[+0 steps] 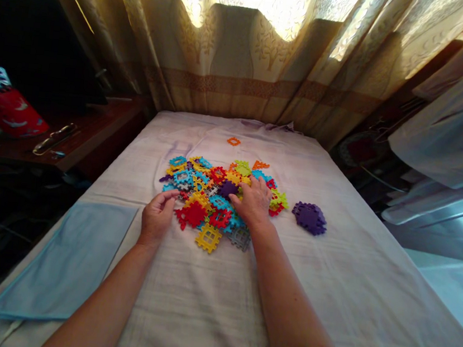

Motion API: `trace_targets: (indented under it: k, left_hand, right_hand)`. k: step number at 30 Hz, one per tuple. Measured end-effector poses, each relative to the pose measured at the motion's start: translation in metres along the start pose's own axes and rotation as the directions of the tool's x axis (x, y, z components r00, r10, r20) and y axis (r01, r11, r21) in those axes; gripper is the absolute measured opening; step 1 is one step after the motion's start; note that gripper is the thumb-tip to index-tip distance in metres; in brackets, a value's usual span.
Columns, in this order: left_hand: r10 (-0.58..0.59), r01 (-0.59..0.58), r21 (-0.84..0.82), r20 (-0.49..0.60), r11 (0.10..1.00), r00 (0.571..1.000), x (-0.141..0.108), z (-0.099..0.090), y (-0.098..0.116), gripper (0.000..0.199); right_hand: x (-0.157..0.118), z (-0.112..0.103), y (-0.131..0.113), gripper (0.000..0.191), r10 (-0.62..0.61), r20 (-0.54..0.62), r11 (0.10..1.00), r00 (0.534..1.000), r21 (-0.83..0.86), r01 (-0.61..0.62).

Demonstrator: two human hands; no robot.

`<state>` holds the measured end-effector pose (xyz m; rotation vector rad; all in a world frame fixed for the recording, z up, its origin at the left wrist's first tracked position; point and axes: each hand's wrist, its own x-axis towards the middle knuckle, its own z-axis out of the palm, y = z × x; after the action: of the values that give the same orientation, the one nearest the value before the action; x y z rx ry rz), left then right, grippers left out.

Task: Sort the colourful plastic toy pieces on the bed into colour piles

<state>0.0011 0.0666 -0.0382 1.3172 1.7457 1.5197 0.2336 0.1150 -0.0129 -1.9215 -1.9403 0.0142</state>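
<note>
A heap of flat interlocking plastic pieces in red, yellow, blue, green, orange, grey and purple lies on the cloth-covered table (207,300). My right hand (254,200) rests on the heap's right part, fingers apart, its fingertips beside a purple piece (228,189). At the heap's left edge is my left hand (157,215), fingers curled, thumb and forefinger close together near a small red piece; whether it holds anything is hidden. A yellow window-shaped piece (208,238) lies at the near edge beside a red one (193,214). Purple pieces (310,218) form a separate stack on the right.
A light blue cloth pouch (69,260) lies at the left. One orange piece (234,141) sits alone beyond the heap. A wooden cabinet (106,124) with a red container (11,111) and glasses (55,139) stands at the left; curtains (233,55) hang behind.
</note>
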Motion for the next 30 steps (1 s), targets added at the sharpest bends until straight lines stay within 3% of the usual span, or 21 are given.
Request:
trace_targets:
  k: [9, 13, 16, 20, 23, 26, 30]
  left_hand:
    - [-0.001, 0.001, -0.001, 0.004, 1.000, 1.000, 0.000, 0.000, -0.002, 0.036]
    - [0.000, 0.000, -0.013, 0.000, 1.000, 1.000, 0.000, 0.000, -0.002, 0.035]
    - [0.002, -0.002, 0.001, 0.002, 1.000, 1.000, 0.001, 0.000, -0.002, 0.035]
    - [0.005, -0.005, 0.012, 0.003, 1.000, 1.000, 0.000, 0.000, -0.002, 0.034]
    - [0.005, -0.005, 0.020, 0.009, 1.000, 1.000, 0.000, -0.001, -0.002, 0.034]
    - [0.012, -0.012, 0.019, 0.002, 1.000, 1.000, 0.001, -0.001, -0.002, 0.032]
    - [0.004, -0.003, 0.014, -0.003, 1.000, 1.000, 0.001, 0.000, -0.004, 0.033]
  right_hand:
    - [-0.002, -0.003, -0.001, 0.018, -0.027, -0.052, 0.996, 0.998, 0.083, 0.032]
    - [0.001, -0.009, -0.001, 0.009, -0.031, -0.071, 0.977, 0.997, 0.206, 0.045]
    - [0.007, -0.019, 0.004, 0.010, -0.012, -0.023, 0.946, 1.000, 0.323, 0.019]
    - [0.015, -0.040, 0.030, 0.018, 0.111, 0.066, 0.875, 0.992, 0.467, -0.129]
    - [0.016, -0.058, 0.063, 0.023, 0.211, 0.038, 0.844, 0.977, 0.498, -0.201]
    - [0.013, -0.076, 0.094, 0.025, 0.351, -0.029, 0.857, 0.936, 0.414, -0.308]
    - [0.007, -0.090, 0.119, 0.026, 0.525, -0.074, 0.841, 0.848, 0.198, -0.504]
